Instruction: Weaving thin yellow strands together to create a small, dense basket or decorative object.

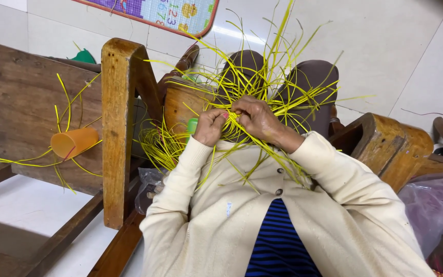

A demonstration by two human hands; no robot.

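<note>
Both hands meet over my lap in a tangle of thin yellow strips [262,77] that fan upward and outward. My left hand [210,126] is curled in a fist on several strips. My right hand [255,117] pinches strips just beside it, fingertips touching the left hand. Loose strip ends trail down over my cream cardigan [221,205]. My knees in dark trousers [308,82] lie behind the strips.
A wooden chair frame [118,128] stands at the left, with an orange plastic cup [74,142] and stray yellow strips on its seat board. More yellow strips [162,146] pile near a green cup [192,125]. A wooden armrest [390,149] and a purple plastic bag [437,205] sit at the right.
</note>
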